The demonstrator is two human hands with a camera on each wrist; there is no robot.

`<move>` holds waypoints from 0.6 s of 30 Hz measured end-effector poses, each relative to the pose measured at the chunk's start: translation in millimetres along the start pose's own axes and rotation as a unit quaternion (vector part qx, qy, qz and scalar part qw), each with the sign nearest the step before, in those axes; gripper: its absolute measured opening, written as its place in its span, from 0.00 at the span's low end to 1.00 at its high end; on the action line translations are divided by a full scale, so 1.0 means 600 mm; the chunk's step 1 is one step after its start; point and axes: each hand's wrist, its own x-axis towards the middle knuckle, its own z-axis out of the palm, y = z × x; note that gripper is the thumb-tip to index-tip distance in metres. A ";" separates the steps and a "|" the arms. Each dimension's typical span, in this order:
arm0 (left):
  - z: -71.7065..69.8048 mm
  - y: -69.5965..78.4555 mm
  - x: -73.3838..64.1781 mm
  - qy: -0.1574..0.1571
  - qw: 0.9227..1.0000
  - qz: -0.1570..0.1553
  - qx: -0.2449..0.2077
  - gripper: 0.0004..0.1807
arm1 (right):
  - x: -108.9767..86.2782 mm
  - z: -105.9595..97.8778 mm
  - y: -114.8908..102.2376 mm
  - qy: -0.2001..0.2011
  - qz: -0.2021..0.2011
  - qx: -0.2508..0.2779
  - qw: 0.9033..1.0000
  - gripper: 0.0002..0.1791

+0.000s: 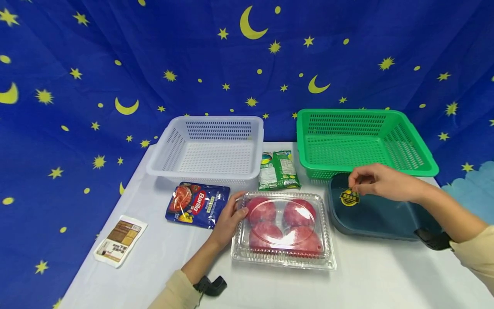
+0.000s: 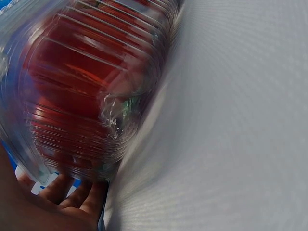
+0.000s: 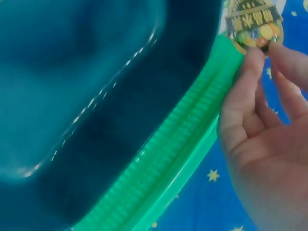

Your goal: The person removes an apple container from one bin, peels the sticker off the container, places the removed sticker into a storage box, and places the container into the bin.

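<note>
A clear plastic clamshell box (image 1: 285,257) of several round red fruits (image 1: 299,214) stands on the table in front of me. At its upper left corner my left hand (image 1: 228,219) grips the box, thumb over the rim; in the left wrist view the fingers (image 2: 60,188) lie along its ribbed side. My right hand (image 1: 382,183) pinches a small black and gold label (image 1: 349,197) between thumb and fingertips. The label is held over the dark blue tray (image 1: 370,219), and the right wrist view shows its gold lettering and a fruit picture.
A white basket (image 1: 216,161) and a green basket (image 1: 347,165) stand at the back. Between them lies a green snack packet (image 1: 278,171). A blue Barilla pouch (image 1: 198,205) is left of the box, with a brown and white packet (image 1: 120,241) farther left. A starry blue cloth (image 1: 200,56) hangs behind.
</note>
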 end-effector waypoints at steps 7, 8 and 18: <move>0.000 0.001 0.003 0.005 1.000 0.003 0.005 0.25 | -0.006 -0.010 0.022 -0.069 -0.009 -0.020 0.997 0.03; 0.001 0.001 0.004 0.004 1.000 0.003 0.004 0.26 | -0.005 -0.010 0.025 -0.079 -0.008 -0.026 0.997 0.03; -0.001 -0.003 0.000 0.003 1.000 -0.010 -0.001 0.27 | 0.005 -0.003 0.054 -0.118 0.028 -0.062 0.991 0.06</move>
